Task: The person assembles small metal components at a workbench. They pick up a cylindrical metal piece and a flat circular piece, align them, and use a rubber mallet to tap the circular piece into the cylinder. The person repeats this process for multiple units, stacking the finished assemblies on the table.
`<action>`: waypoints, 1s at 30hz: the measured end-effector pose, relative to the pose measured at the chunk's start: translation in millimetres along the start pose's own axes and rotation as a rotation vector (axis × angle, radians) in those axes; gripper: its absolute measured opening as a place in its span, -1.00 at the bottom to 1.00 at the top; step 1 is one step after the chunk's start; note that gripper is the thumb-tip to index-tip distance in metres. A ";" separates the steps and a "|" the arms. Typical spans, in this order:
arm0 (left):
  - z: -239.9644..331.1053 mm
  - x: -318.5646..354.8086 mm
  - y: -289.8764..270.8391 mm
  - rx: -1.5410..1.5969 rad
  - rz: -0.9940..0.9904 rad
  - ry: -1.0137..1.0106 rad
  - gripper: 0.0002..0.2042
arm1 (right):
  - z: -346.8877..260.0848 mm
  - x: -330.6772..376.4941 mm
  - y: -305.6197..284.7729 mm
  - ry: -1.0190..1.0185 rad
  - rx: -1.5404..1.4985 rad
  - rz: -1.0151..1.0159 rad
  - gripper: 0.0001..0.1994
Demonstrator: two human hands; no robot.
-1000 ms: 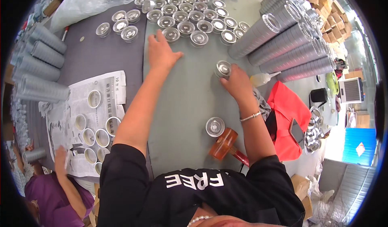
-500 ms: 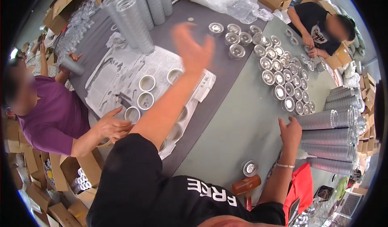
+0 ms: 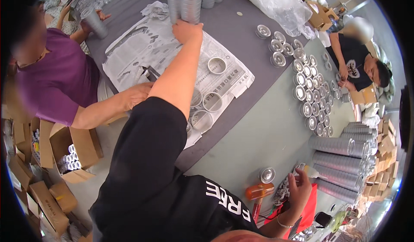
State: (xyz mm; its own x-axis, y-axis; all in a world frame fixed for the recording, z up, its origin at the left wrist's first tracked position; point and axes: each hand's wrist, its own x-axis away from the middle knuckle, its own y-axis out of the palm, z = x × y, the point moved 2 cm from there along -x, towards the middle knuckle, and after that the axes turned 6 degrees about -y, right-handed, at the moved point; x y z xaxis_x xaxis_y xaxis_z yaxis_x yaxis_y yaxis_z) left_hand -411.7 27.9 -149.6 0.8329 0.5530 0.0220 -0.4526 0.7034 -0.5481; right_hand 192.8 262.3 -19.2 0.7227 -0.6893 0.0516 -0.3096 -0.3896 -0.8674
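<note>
My left hand (image 3: 187, 28) is stretched far out over a spread newspaper (image 3: 142, 52) and closes on the near end of a tall stack of silver tins (image 3: 189, 3). Several open round tins (image 3: 212, 102) lie on the paper under my forearm. My right hand (image 3: 298, 191) hovers near the table's front edge with its fingers apart and nothing in it. A single shiny tin (image 3: 267, 175) and an orange-headed mallet (image 3: 258, 192) lie just to its left.
A person in purple (image 3: 56, 82) rests a hand (image 3: 138, 94) on the newspaper. Another person in black (image 3: 358, 61) works at the far right. Rows of small tins (image 3: 308, 95) cover the green table; stacks of tins (image 3: 340, 147) lie on their sides at right. Cardboard boxes (image 3: 71, 149) stand below left.
My left hand has reached farther out and come onto the stack of tins. My right hand has drawn back toward the table's front edge. The view has swung left.
</note>
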 end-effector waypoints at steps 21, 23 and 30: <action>-11.6 253.6 -108.6 0.209 -0.634 0.499 -0.46 | -81.4 40.1 -10.3 -0.415 -0.400 0.334 -0.41; -44.6 293.2 -138.8 0.235 -0.778 0.534 -0.44 | -117.4 40.4 -18.2 -0.595 -0.422 0.447 -0.27; -137.8 369.5 -237.4 0.137 -1.196 0.685 -0.32 | -154.0 60.4 -4.1 -0.830 -0.557 0.302 -0.19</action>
State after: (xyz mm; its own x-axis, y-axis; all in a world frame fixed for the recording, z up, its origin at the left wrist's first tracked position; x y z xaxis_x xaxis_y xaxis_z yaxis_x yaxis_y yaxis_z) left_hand 47.4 3.7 -126.5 0.7031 -0.7109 -0.0169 0.6465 0.6490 -0.4010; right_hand 142.6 128.2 63.7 0.7002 -0.2502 -0.6687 -0.6365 -0.6431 -0.4258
